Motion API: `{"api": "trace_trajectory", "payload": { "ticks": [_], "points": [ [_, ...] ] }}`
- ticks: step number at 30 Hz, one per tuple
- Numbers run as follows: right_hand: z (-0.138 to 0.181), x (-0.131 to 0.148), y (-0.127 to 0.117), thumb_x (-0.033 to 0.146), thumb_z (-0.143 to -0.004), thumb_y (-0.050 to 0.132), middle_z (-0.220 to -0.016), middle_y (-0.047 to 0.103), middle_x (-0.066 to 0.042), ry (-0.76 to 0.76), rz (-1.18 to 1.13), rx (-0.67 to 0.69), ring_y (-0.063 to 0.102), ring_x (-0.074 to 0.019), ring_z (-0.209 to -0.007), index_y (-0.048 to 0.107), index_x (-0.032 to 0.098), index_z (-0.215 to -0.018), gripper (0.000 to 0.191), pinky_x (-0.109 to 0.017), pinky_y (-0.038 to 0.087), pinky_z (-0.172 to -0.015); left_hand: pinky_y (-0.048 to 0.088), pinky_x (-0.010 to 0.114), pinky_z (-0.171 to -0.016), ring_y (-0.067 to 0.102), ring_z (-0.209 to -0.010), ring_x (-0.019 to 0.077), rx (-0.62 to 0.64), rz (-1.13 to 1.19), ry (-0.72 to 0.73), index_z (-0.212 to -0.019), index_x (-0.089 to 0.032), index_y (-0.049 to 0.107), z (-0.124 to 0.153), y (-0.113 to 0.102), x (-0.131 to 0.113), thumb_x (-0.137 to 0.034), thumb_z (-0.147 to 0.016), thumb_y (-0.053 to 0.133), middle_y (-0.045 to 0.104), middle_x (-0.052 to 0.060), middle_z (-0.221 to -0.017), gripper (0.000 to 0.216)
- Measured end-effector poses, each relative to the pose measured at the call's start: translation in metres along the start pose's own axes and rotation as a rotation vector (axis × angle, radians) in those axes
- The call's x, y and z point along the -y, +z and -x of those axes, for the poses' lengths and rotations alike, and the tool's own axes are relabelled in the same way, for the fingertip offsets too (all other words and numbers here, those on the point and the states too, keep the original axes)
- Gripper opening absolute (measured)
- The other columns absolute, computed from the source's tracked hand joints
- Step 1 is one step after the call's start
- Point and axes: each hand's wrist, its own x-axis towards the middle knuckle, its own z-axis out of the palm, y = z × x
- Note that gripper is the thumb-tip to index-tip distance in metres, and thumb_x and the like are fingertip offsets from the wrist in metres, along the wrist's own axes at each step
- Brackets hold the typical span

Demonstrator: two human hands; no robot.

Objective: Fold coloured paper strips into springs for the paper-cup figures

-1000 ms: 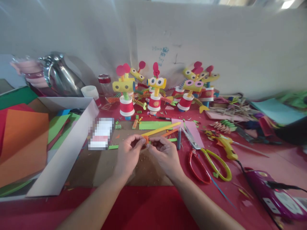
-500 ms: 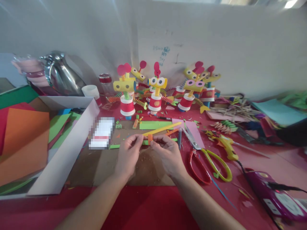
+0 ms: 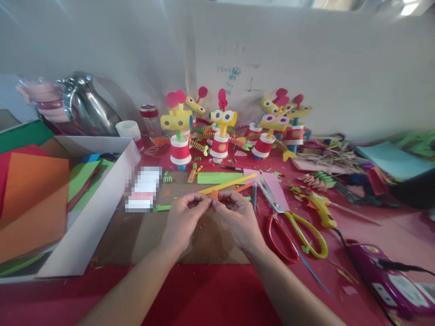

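My left hand [image 3: 181, 219] and my right hand [image 3: 239, 219] meet above the brown board, thumbs and fingertips pinched together. Between the fingertips a short piece of an orange paper strip [image 3: 215, 194] stands up, gripped by both hands. A green paper strip [image 3: 163, 208] shows to the left of my left hand, and a bit of green shows right of my right hand; whether they are one piece is hidden. Just beyond my fingers lies a yellow paper strip [image 3: 231, 182], slanting up to the right, with a light green paper piece [image 3: 217, 177] behind it.
Scissors [image 3: 278, 208] and a yellow glue gun [image 3: 322, 210] lie to the right, near a purple device [image 3: 387, 276]. Several paper-cup figures [image 3: 220, 142] stand along the wall. A white box [image 3: 91, 217] of coloured paper is on the left, beside a blurred-out rectangle [image 3: 144, 190].
My left fingertips have moved right and closed up against the right ones. The green stretch that showed between the hands is now covered, and the orange strip sits slightly further right.
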Motion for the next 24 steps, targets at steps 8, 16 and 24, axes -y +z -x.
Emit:
{"api": "trace_trajectory", "payload": {
  "ticks": [8,16,24],
  "points": [
    [-0.0046,0.0007,-0.0055,0.023,-0.060,0.078,-0.072,0.065,0.002,0.083,-0.188,0.008,0.056,-0.0102,-0.065,0.069,0.019,-0.073,0.016,-0.024,0.046,-0.064,0.050,0.032,-0.081,0.064,-0.076,0.0152,0.027,0.393,-0.134,-0.071,-0.015,0.072,-0.0053,0.0002,0.0016,-0.026,-0.073,0.070,0.070,0.005,-0.078,0.012],
    [-0.0037,0.0027,-0.0042,0.022,-0.057,0.080,-0.069,0.064,0.004,0.113,-0.257,0.014,0.054,-0.0089,-0.063,0.069,0.019,-0.070,0.017,-0.024,0.045,-0.064,0.048,0.021,-0.076,0.062,-0.071,0.0091,0.105,0.431,-0.186,-0.072,-0.014,0.071,-0.0077,-0.0009,0.0063,-0.017,-0.061,0.081,0.067,-0.001,-0.072,0.015],
    [-0.0010,0.0010,-0.0024,0.023,-0.059,0.081,-0.070,0.065,0.003,0.089,-0.225,0.024,0.054,-0.0090,-0.064,0.069,0.019,-0.072,0.019,-0.023,0.043,-0.063,0.046,0.019,-0.067,0.060,-0.066,0.0081,0.077,0.431,-0.195,-0.069,-0.014,0.071,-0.0095,-0.0019,0.0090,-0.019,-0.052,0.087,0.067,-0.001,-0.068,0.024]
  ]
}}
